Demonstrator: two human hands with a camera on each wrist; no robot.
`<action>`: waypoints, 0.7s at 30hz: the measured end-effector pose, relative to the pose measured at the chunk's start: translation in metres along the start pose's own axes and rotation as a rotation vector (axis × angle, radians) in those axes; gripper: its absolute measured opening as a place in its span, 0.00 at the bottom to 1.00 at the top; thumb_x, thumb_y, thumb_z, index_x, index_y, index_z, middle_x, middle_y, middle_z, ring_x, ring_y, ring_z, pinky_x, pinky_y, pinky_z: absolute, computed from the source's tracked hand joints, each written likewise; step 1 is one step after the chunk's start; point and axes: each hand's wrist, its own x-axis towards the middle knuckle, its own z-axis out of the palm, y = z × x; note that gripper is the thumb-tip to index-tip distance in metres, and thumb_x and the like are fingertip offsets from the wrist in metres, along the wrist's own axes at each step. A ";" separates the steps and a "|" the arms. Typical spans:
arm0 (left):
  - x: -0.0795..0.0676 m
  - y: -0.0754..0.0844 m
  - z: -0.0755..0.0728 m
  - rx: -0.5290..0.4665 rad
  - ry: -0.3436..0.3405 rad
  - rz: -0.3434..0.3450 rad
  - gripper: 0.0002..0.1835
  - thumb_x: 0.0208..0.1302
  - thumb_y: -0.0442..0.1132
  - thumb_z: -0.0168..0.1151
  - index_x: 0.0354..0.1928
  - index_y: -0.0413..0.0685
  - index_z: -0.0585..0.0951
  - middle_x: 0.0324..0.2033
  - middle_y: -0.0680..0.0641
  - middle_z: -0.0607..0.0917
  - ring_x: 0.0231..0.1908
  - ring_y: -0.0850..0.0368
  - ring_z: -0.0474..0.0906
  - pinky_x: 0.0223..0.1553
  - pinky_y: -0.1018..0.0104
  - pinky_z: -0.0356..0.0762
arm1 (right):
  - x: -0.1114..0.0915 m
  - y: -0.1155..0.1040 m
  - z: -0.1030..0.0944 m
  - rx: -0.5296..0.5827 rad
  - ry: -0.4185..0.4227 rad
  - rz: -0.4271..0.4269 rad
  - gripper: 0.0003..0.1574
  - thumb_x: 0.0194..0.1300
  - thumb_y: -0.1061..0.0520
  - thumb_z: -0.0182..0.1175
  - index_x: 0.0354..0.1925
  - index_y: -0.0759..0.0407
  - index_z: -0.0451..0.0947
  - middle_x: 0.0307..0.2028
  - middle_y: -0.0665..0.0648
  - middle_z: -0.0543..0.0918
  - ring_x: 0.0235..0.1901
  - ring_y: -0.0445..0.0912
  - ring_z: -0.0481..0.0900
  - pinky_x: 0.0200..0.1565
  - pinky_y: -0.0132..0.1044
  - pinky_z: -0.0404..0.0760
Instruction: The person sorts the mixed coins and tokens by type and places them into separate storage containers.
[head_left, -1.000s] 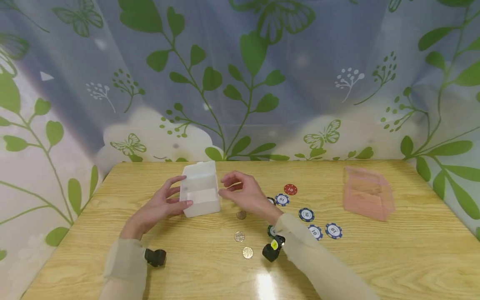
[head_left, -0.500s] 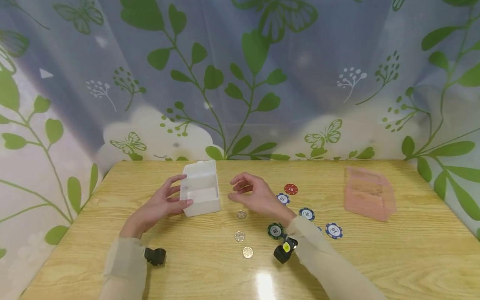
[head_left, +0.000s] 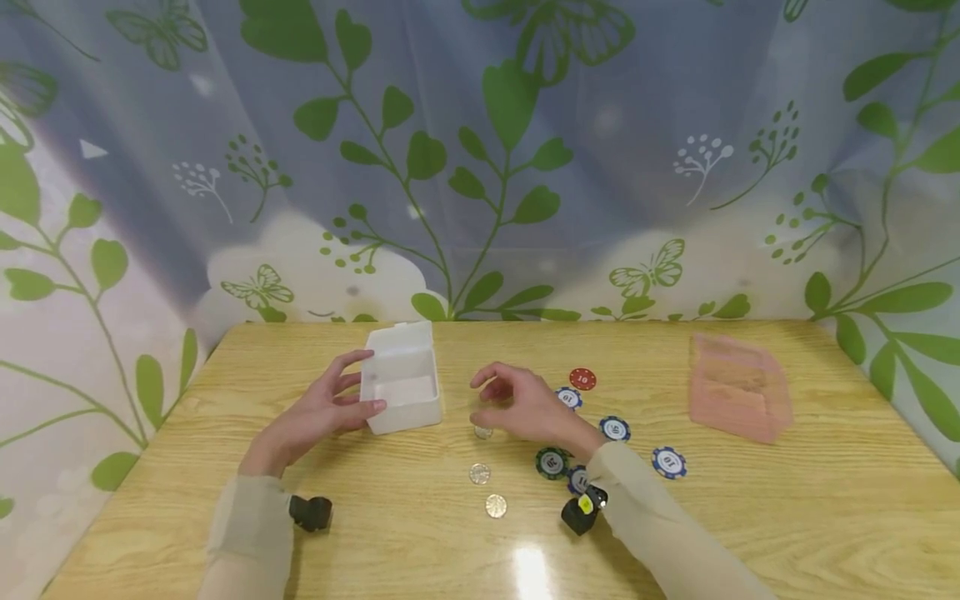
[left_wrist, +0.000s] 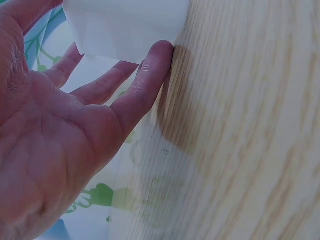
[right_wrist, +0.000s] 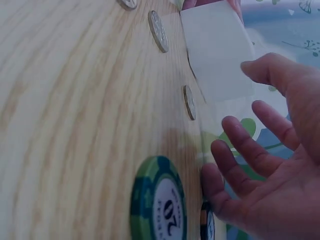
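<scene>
A white plastic box stands at the left of the table with its lid raised. My left hand holds its left side, thumb at the front wall and fingers behind; the left wrist view shows the thumb against the box's lower edge. Right of the box, my right hand hovers with loosely bent, parted fingers and nothing between them. Just below its thumb lies a coin, partly covered. Two more coins, a middle one and a front one, lie nearer me.
Several poker chips lie around the right forearm: a green 20 chip, a red 10 chip, a blue 50 chip and a blue 10 chip among them. A pink translucent pouch lies flat at the right. A patterned curtain hangs behind the table.
My right hand has drawn away from the box's right side, moving right and slightly toward me, over the nearest coin. The left hand and the box have stayed in place.
</scene>
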 end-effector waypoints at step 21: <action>-0.001 0.002 0.001 0.005 0.002 -0.006 0.46 0.69 0.46 0.69 0.79 0.60 0.49 0.77 0.37 0.58 0.69 0.39 0.69 0.61 0.54 0.80 | -0.002 0.004 0.006 -0.200 -0.099 -0.054 0.25 0.61 0.61 0.71 0.56 0.51 0.78 0.39 0.49 0.82 0.34 0.42 0.76 0.43 0.38 0.75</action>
